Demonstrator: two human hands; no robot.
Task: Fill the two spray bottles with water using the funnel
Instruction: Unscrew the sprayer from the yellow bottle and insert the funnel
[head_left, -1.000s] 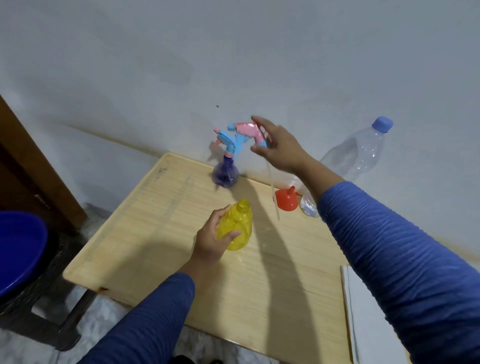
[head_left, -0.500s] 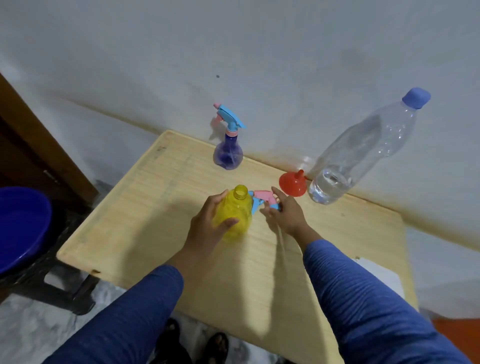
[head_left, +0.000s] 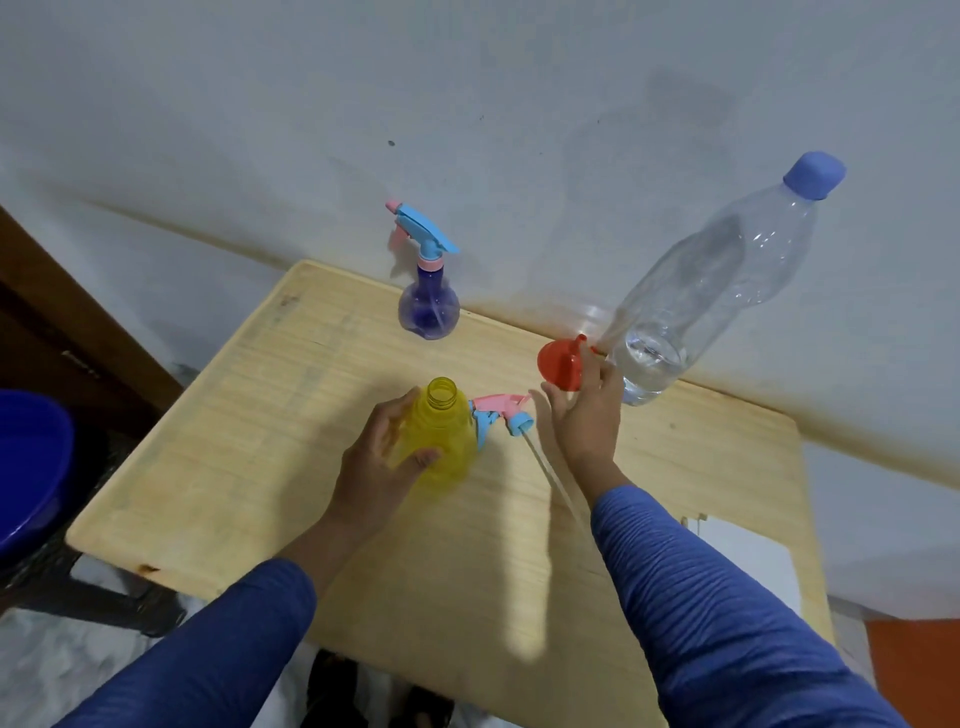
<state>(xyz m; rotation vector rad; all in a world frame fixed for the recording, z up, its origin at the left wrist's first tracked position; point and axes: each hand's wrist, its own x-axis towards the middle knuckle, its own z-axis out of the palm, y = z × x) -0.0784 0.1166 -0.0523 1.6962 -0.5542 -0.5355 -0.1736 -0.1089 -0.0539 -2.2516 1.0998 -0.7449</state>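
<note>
My left hand (head_left: 382, 457) grips the yellow spray bottle (head_left: 441, 436), which stands mid-table with its neck open. Its pink and blue spray head (head_left: 498, 415) lies on the table just right of it, the dip tube trailing toward me. My right hand (head_left: 582, 421) pinches the red funnel (head_left: 558, 364) between thumb and fingers, and the funnel sits tilted. The purple spray bottle (head_left: 428, 306) stands at the back edge with its head on. Right of the funnel stands a clear water bottle (head_left: 701, 296) with a blue cap and a little water at the bottom.
The wooden table (head_left: 260, 441) stands against a white wall. A blue basin (head_left: 26, 467) sits on a dark stool off the table's left edge. A white sheet (head_left: 748, 561) lies at the table's right side. A wooden door frame is at far left.
My right hand laid the spray head down beside the yellow bottle, then moved back and right to the funnel and took hold of it. My left hand kept its grip.
</note>
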